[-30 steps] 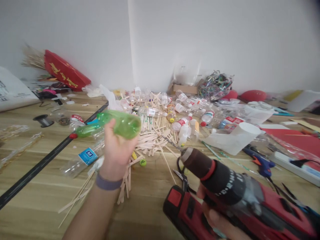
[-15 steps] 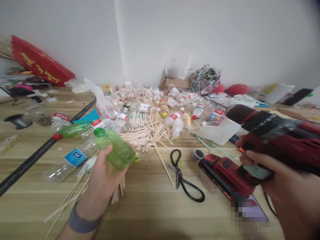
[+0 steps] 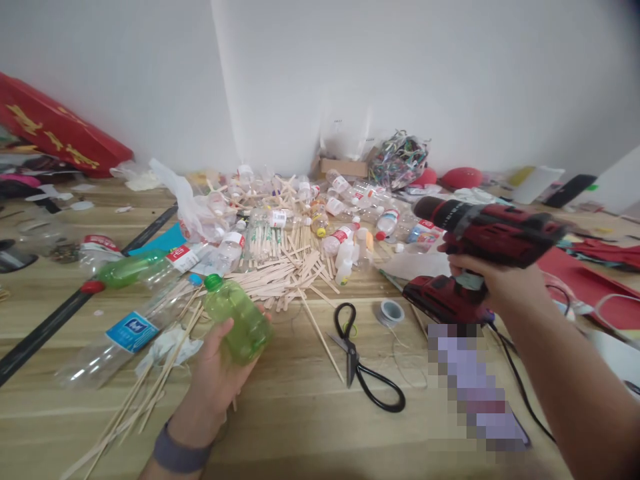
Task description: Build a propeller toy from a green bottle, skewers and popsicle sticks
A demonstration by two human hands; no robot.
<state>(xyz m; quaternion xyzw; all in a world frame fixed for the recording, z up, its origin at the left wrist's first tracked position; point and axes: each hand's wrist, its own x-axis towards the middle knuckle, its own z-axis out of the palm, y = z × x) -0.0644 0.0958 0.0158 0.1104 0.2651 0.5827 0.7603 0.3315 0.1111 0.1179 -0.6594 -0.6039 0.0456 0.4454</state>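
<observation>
- Head view, center-left: your left hand (image 3: 220, 370) has 1 green bottle (image 3: 237, 323), thumb on the near side, hand opened about as wide as the bottle body; your other fingers are mostly behind it, so can't tell their exact placement. Bottle tilted, green cap toward the upper left. 1 wristband (image 3: 181, 448) on that wrist.
- Head view, right of center: your right hand (image 3: 473, 270) has 1 red and black drill (image 3: 493, 230), fingers closed around the handle, chuck facing left, battery end lower. Can't tell if the trigger is pressed.
- Head view, lower center: 1 pair of black-handled scissors (image 3: 353, 360), blades partly open, lying on the wooden table (image 3: 295, 433); 1 small spool (image 3: 391, 312) just beside, above and right in frame.
- Head view, left: 1 more green bottle, the red-capped one (image 3: 133, 267), lying down; 1 clear bottle with blue label (image 3: 133, 332) below it; 1 black bar (image 3: 43, 333) running diagonally; 1 dark spool (image 3: 15, 257) at the left edge.
- Head view, middle: heap of flat wooden sticks (image 3: 285, 277), too many to count; clear bottles behind and around, overlapping, can't count.
- Head view, upper middle to right: 1 cardboard box (image 3: 343, 168), 1 tangled bundle of strips (image 3: 400, 160), 2 red rounded items (image 3: 463, 177).
- Head view, upper left: 1 red item with gold lettering (image 3: 57, 133).
- Head view, lower right: 1 pixelated purple patch (image 3: 473, 387).
</observation>
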